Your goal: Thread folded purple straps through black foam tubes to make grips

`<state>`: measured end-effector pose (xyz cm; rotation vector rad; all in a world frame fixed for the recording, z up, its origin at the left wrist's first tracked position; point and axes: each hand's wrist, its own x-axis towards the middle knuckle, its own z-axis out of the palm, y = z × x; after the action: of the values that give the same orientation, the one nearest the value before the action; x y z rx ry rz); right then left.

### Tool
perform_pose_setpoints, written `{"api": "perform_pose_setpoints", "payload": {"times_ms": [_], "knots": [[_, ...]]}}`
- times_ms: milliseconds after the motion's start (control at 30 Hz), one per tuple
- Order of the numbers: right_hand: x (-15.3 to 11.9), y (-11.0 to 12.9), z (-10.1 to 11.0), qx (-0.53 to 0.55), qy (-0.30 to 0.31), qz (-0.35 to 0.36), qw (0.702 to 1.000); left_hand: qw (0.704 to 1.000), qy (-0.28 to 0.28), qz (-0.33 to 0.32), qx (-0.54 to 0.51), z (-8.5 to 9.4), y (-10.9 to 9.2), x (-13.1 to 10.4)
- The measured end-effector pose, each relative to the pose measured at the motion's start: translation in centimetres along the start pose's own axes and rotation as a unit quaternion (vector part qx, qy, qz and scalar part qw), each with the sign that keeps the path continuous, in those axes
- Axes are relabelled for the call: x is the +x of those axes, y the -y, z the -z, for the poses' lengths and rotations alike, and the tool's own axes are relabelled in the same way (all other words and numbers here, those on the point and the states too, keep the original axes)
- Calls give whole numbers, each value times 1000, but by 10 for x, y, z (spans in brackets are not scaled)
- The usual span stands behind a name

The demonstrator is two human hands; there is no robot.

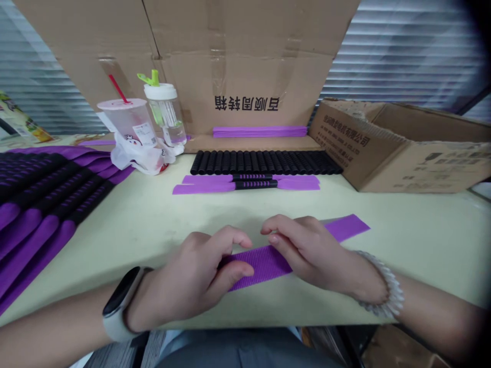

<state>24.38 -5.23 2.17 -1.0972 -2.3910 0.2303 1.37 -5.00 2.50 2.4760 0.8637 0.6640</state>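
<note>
A flat purple strap (264, 266) with a ribbed middle and smooth right end lies on the table, slanting up to the right. My left hand (192, 276) is over its left part, thumb across the ribbed surface and forefinger curved above, with a gap between them. That end of the strap is hidden behind this hand. Over the right half is my right hand (310, 250), its thumb and forefinger bent and slightly apart. Its other fingers are mostly hidden. Beyond the hands lie two purple straps with black grip sleeves (256, 184) around their middles.
Black ribbed tubes (264, 162) line up at the back, before a stack of purple straps (260, 132). An open cardboard box (414, 163) stands right. Sleeved straps (57, 214) are piled left. A drink cup (130, 122) and a bottle (165, 112) stand back left.
</note>
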Motion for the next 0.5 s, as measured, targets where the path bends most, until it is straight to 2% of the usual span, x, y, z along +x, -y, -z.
{"api": "perform_pose_setpoints", "payload": {"times_ms": [167, 300, 500], "knots": [[4, -12, 15, -73, -78, 47, 993, 999, -45, -19, -13, 7, -4, 0], [9, -25, 26, -108, -119, 33, 986, 997, -70, -26, -12, 9, -4, 1], [13, -39, 36, -105, -155, 11, 982, 989, -129, -45, 60, 17, 2, 6]]}}
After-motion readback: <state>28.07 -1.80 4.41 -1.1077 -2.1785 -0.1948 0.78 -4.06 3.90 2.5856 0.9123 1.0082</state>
